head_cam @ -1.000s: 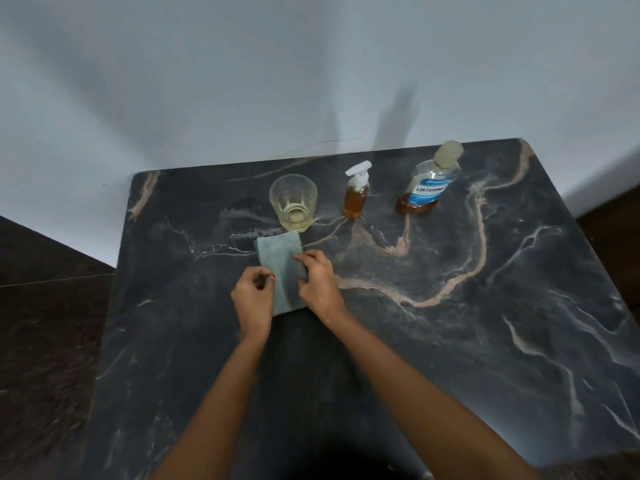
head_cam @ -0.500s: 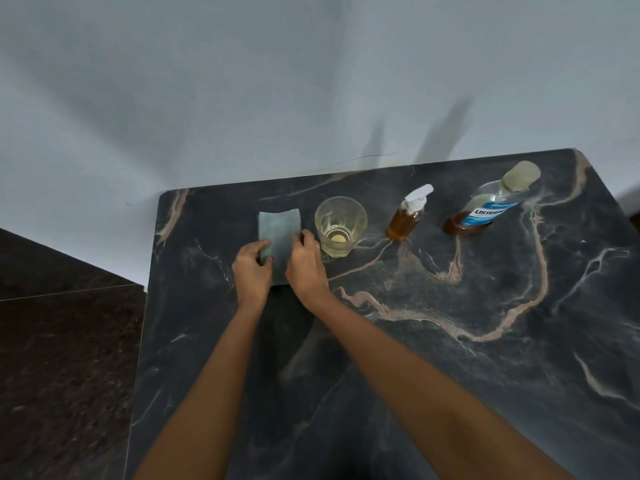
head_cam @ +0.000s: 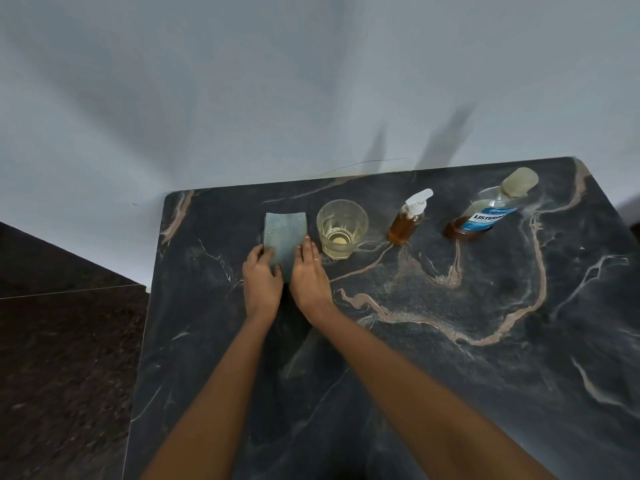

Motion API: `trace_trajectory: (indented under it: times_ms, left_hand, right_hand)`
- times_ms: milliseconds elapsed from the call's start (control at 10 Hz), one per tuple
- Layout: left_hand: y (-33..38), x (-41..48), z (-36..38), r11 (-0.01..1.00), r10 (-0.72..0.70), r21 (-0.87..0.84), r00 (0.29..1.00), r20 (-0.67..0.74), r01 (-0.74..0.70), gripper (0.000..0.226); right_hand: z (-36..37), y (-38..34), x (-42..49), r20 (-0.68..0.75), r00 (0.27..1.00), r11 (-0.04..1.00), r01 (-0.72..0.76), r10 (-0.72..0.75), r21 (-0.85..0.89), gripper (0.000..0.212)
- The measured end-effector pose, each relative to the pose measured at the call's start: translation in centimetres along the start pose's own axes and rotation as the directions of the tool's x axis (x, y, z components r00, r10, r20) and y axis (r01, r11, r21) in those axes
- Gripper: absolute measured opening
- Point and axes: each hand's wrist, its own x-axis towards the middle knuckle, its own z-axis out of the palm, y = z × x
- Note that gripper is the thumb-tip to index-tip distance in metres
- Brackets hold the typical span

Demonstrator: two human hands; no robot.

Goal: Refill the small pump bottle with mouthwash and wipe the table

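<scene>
Hands press on a folded blue-grey cloth (head_cam: pixel 284 237) that lies flat on the dark marble worktop (head_cam: pixel 450 341), near its far left corner. The left hand (head_cam: pixel 261 284) rests over the cloth's near left edge, fingers bent onto the fabric; whether it pinches the cloth or only presses it, I cannot tell. The right hand (head_cam: pixel 309 278) lies flat and spread along the cloth's right edge, its grip open, palm down, with a ring on 1 finger. Both bare forearms reach in from the bottom of the view.

Just right of the cloth, close beside the right fingertips, stands a clear drinking glass (head_cam: pixel 341 228) with a little pale yellow liquid at the bottom. Further right stands the small pump bottle (head_cam: pixel 407 221), upright, white pump head on top, filled most of the way with amber liquid. Well apart to its right stands the Listerine mouthwash bottle (head_cam: pixel 491 209), cap on, blue label facing the camera, only a low layer of amber liquid left in its base. All 3 vessels form a row along the far edge, by a pale wall (head_cam: pixel 242 98). Dark speckled floor (head_cam: pixel 62 358) shows to the left
</scene>
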Motion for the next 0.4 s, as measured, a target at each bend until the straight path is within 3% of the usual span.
trace_trajectory:
  times_ms: [200, 400]
  left_hand:
    - [-0.3, -3.9, 0.8, 0.971, 0.115, 0.203, 0.992, 0.051, -0.123, 0.044]
    - [0.2, -8.5, 2.6, 0.924, 0.185, 0.324, 0.979, 0.080, -0.202, 0.048]
  right_hand:
    - [0.0, 2.1, -3.5, 0.069, 0.988, 0.987, 0.143, -0.138, -0.074, 0.050]
    - [-0.8, 5.2, -7.8, 0.008, 0.984, 0.980, 0.181, -0.181, -0.087, 0.045]
